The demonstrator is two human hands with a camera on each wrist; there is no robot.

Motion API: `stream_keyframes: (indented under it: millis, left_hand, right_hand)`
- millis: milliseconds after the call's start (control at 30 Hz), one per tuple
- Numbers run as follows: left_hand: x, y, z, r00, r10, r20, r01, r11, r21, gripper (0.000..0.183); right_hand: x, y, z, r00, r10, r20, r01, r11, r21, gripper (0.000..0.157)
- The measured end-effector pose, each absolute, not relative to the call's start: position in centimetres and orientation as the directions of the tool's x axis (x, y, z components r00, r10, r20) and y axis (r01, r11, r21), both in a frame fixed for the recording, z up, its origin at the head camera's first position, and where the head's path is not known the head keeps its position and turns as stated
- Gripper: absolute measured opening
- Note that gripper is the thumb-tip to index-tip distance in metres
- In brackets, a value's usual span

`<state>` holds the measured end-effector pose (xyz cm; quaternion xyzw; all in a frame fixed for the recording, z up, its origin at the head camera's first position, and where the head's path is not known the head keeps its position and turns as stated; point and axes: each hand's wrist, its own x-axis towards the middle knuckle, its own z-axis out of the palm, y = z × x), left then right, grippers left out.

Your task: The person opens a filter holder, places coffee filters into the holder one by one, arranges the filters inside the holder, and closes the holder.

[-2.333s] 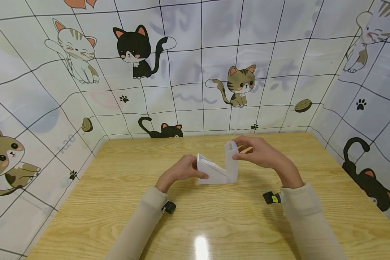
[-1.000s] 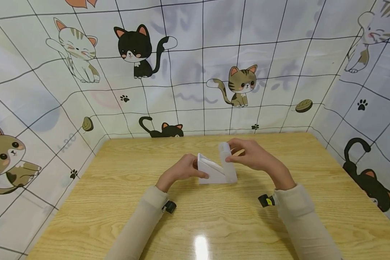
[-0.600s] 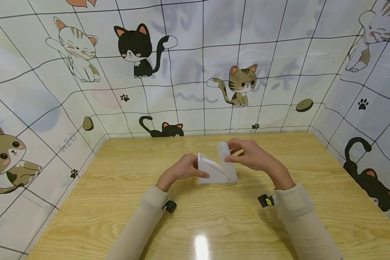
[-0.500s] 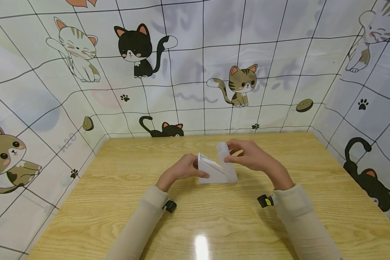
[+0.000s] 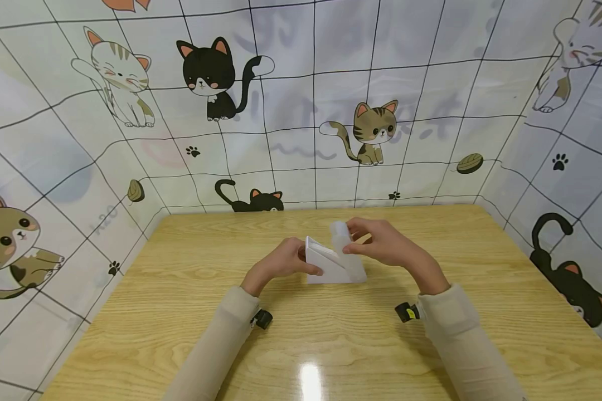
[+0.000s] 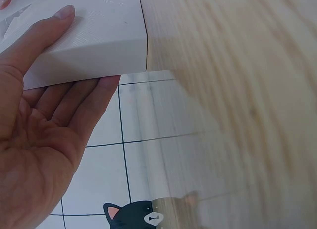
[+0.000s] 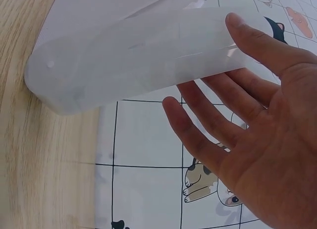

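Note:
A white slant-topped box [image 5: 326,270] stands on the table in the head view. At its right end is a frosted, translucent hinged cover [image 5: 340,236], raised and leaning left over the slanted opening. My left hand [image 5: 287,258] holds the box's left end, the thumb on the near side; in the left wrist view the thumb lies on the white wall [image 6: 106,23] and the fingers are behind the end. My right hand [image 5: 381,243] pinches the cover's upper part between thumb and fingers. The right wrist view shows the cover [image 7: 133,65] lengthwise, its rounded hinge end beside the box.
The wood-grain table [image 5: 221,234] reaches back to a white curtain [image 5: 291,111] printed with cats and grid lines, which also runs along both sides. A small black camera [image 5: 262,319] is strapped to the left wrist, another black camera [image 5: 406,312] to the right.
The right hand has swung the cover from upright to leaning left and lower over the box, moving left and slightly down with it. The left hand and box have stayed in place.

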<state>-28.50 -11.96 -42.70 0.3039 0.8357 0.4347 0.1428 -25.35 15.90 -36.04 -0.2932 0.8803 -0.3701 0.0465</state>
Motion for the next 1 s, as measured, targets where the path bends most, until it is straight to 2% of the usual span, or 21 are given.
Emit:
stream_keyframes:
  millis: [1000]
  left_hand:
    - [-28.45,-11.91,-42.67,-0.777,0.629,0.03,0.391,0.445,0.806,0.029]
  right_hand:
    - [-25.37,15.1,-36.7,-0.802,-0.586,0.117,-0.503,0.556,-0.662,0.041]
